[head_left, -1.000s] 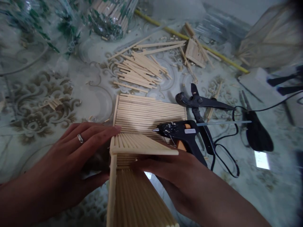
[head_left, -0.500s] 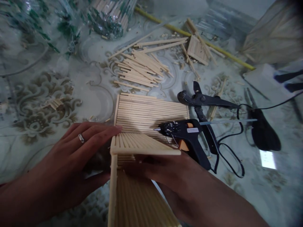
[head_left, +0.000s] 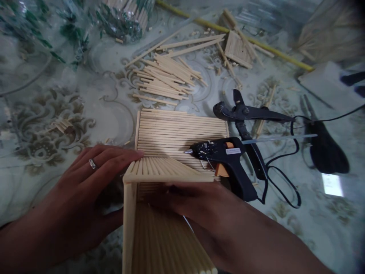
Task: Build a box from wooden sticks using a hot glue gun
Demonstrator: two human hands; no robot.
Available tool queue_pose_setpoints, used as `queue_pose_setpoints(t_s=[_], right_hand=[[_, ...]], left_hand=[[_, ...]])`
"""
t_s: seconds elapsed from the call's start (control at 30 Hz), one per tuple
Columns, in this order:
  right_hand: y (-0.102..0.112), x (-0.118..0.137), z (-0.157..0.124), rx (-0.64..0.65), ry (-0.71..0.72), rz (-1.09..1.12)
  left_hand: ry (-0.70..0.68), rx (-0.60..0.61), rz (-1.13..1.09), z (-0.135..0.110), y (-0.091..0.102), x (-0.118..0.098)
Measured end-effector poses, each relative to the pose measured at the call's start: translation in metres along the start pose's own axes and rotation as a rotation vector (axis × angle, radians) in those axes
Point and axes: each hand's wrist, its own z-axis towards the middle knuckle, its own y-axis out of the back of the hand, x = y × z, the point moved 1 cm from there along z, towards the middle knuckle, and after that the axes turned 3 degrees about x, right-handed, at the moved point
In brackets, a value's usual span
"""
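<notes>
A box-like structure of glued wooden sticks [head_left: 171, 236] stands close in front of me, its panels joined at a corner. My left hand [head_left: 94, 182], with a ring on one finger, grips its left side, index fingertip at the edge and thumb lower down. My right hand [head_left: 205, 213] reaches in below the short upper panel [head_left: 159, 169] and holds the structure from inside; its fingertips are in shadow and partly hidden. Behind lies a flat stick panel [head_left: 176, 129]. On that panel's right part rests a black glue gun [head_left: 225, 156] with an orange trigger, nozzle pointing left.
Loose sticks [head_left: 168, 78] lie in a pile beyond the panel. Black cutting pliers [head_left: 248, 112] and a second black-handled tool [head_left: 325, 148] are at the right, among a cable. Plastic-wrapped sticks [head_left: 125, 19], a yellow rod [head_left: 273, 53] and a small stick piece [head_left: 236, 49] are at the back.
The near structure has shifted slightly left and its upper panel appears tilted more edge-on. Both hands keep their hold; the whole view has shifted a little.
</notes>
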Motion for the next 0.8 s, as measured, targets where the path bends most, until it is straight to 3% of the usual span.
queue_pose_setpoints(t_s=[0.3, 0.5, 0.63, 0.8], right_hand=[[0.004, 0.005, 0.001, -0.049, -0.005, -0.099], [0.003, 0.009, -0.008, -0.159, -0.087, -0.228], [0.001, 0.009, -0.012, -0.132, -0.082, -0.274], [-0.006, 0.012, -0.007, -0.163, -0.07, -0.296]], left_hand=[[-0.047, 0.049, -0.046, 0.005, 0.005, -0.001], [-0.065, 0.063, 0.021, 0.003, 0.004, -0.001], [-0.124, 0.053, 0.092, 0.003, 0.003, -0.003], [-0.105, 0.034, 0.084, 0.003, 0.002, -0.003]])
